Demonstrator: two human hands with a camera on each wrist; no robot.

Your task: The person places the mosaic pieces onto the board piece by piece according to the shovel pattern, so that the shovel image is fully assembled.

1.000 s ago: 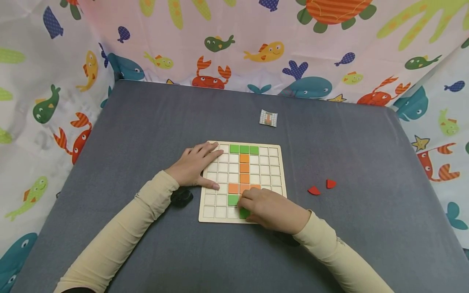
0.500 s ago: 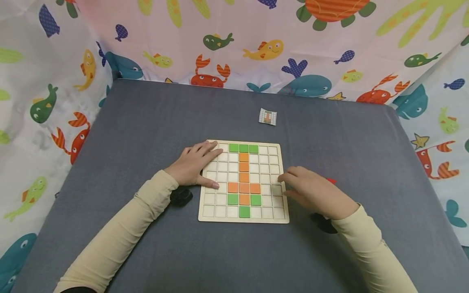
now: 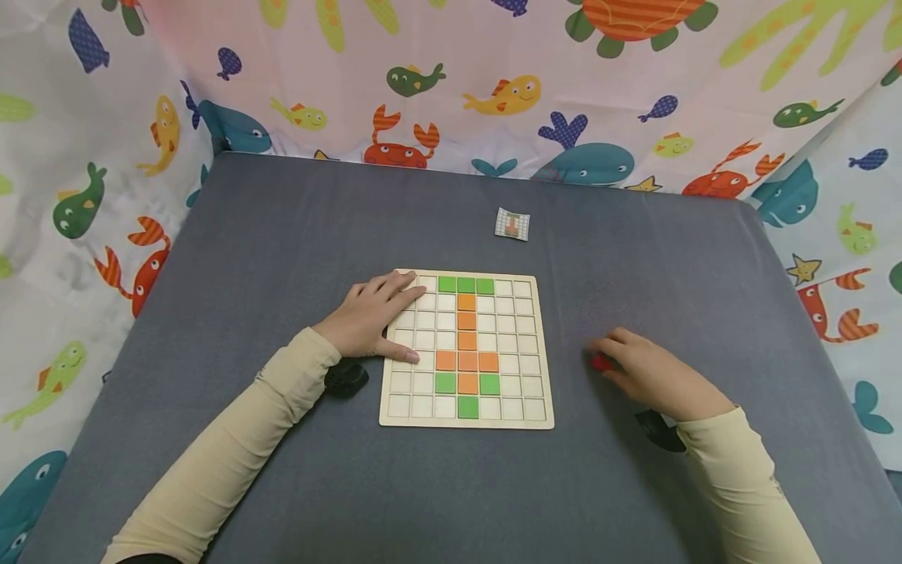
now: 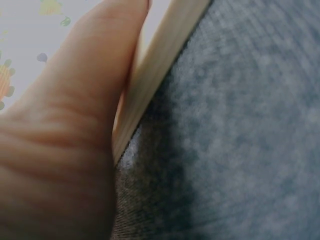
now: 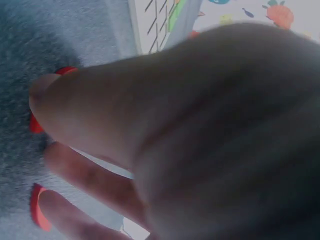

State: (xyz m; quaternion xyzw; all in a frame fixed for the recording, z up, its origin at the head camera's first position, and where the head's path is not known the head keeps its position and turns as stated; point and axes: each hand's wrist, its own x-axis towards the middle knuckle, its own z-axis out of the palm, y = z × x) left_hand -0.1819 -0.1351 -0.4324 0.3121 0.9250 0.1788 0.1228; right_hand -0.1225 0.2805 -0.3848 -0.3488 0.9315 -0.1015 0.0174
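Note:
My left hand rests on the left edge of a pale wooden grid board, fingers spread and thumb on its surface. Green tiles and orange tiles form a figure in its grid. To the right of the board, my right hand reaches down at a red piece on the table. In the right wrist view its thumb covers the middle of that red piece. A gap shows between thumb and forefinger. Another fingertip touches a second red piece, hidden from the head view.
A small printed card with a grid pattern lies behind the board. The grey cloth-covered table is bordered by a sea-animal curtain at the back and sides. Dark wrist devices sit under both wrists.
My right hand has moved from the board's lower middle, rightward to the red pieces. A green tile and an orange tile it covered now show in the grid. My left hand stays put.

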